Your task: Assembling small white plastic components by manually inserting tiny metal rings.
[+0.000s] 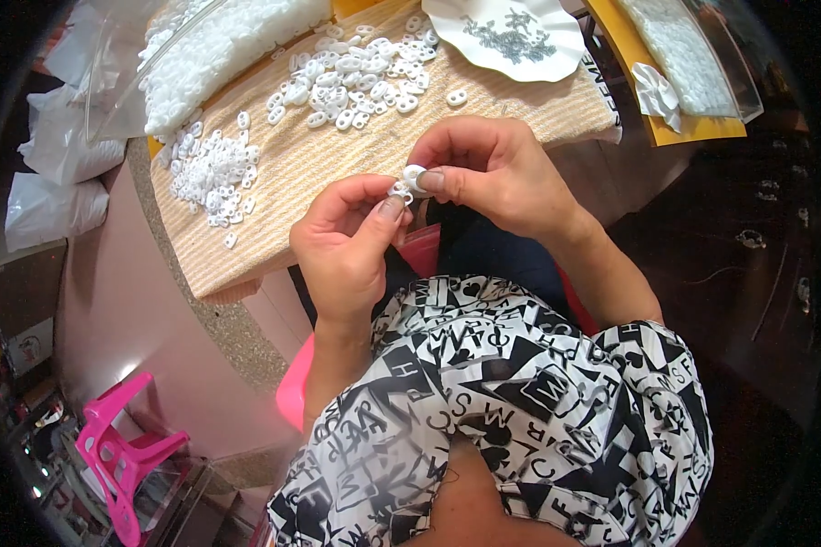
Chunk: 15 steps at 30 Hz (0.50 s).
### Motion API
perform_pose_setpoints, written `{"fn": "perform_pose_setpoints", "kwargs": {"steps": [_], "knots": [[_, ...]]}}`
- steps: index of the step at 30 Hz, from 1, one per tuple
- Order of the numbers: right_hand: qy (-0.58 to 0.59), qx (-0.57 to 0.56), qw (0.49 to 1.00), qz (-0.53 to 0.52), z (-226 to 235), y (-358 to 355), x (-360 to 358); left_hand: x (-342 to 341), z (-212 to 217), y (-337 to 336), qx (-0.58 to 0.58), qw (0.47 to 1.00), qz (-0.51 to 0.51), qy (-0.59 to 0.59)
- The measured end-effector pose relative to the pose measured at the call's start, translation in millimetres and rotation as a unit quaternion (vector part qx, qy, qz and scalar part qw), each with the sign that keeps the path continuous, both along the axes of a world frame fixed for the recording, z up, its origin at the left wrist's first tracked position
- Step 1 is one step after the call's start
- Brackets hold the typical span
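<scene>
Both hands meet in front of me, just past the near edge of the cloth-covered table. My left hand pinches a small white plastic piece between thumb and forefinger. Against it, my right hand pinches a larger white oval plastic piece. The two pieces touch; fingertips hide how they fit together. Beyond my hands lies a loose pile of white oval two-holed pieces. To the left is a pile of smaller white pieces. A white wavy-rimmed plate holds many small dark grey parts.
A clear bag of white pieces stands at the back left, another bag at the far right on a yellow sheet beside a crumpled white paper. White plastic bags are at left. A pink stool stands lower left.
</scene>
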State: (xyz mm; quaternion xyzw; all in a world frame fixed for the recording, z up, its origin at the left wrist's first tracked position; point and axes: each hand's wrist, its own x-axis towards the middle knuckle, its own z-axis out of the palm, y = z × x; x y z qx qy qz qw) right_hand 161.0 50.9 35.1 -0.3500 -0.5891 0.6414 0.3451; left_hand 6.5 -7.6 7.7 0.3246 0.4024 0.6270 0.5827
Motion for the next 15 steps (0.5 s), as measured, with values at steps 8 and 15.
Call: {"fn": "perform_pose_setpoints", "kwargs": {"steps": [8,15], "knots": [[0.074,-0.075,0.994,0.006,2.2,-7.3,-6.2,4.2,0.6,-1.1,0.032,0.999,0.006,-0.003],[0.048,-0.047,0.998,-0.02,0.3,-9.4,-7.2,8.0,-7.5,-1.9,0.102,0.994,0.031,-0.011]]}}
